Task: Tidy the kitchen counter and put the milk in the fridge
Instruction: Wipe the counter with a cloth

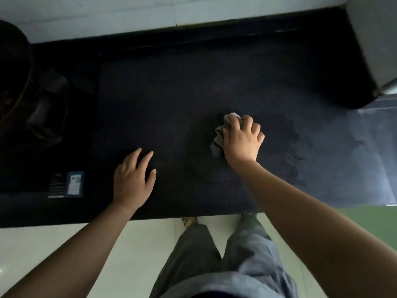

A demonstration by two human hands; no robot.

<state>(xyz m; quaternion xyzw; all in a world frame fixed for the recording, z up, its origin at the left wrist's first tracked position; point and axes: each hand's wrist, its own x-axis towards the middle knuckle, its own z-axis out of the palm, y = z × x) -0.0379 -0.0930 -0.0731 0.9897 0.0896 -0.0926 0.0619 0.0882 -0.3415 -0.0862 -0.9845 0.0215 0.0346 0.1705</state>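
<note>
A dark worktop (193, 82) is viewed from above. A crumpled grey cloth (218, 138) is gripped under the curled fingers of the right hand (242, 140) and pressed against the worktop, right of centre. Damp streaks (296, 147) are seen on the surface just to the right of the cloth. The left hand (133, 181) is laid flat near the front edge, fingers spread, holding nothing. A flat dark case (66, 184) bearing a pale label lies to its left; its print cannot be read.
</note>
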